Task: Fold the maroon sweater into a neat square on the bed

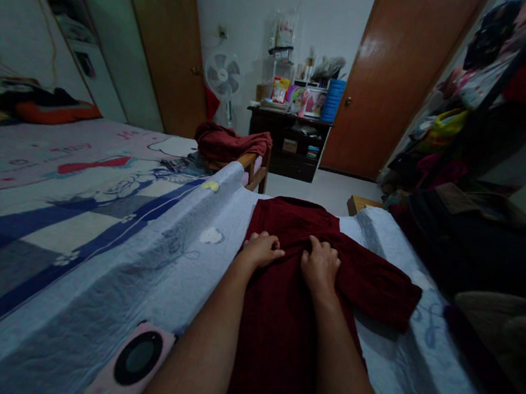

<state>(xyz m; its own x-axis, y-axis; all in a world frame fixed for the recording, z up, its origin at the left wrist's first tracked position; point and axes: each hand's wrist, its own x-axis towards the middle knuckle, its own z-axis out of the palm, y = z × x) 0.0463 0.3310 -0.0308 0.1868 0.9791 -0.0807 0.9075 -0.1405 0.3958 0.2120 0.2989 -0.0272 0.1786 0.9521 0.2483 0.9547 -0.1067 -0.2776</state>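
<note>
Clock positions are from the middle of the view, left to right. 9–10 o'clock: black and orange cloths [54, 112] in a heap. 8–9: patterned bedding [108, 214], blue and white checks plus pink print. 10–11, far back: brown door [169, 27]. 7: pink case [129, 361] with a dark round part, lying on the pale quilted cover [204, 267], near the left forearm. 11: white standing fan [223, 77]; below it, at 10–11, reddish cloth bundle [231, 144] on the wooden bed end.

Left hand [262, 250], about 6: fingers bent, tips down on the dark red garment [284, 304]; pinching or only pressing, can't tell. Garment lies on the quilted cover, running from just below centre down to 6, under and between both forearms.

12: dark cabinet [282, 151], framed photo [313, 103] and blue stack [333, 100] on top. Right hand [321, 264], 4–5: fingers curled onto the garment, level with the left hand, a gap between; grip unclear too. Sleeve [378, 282] spread out toward 4. 1–2: second brown door [387, 77]. 3: heaped dark clothes [477, 207].
</note>
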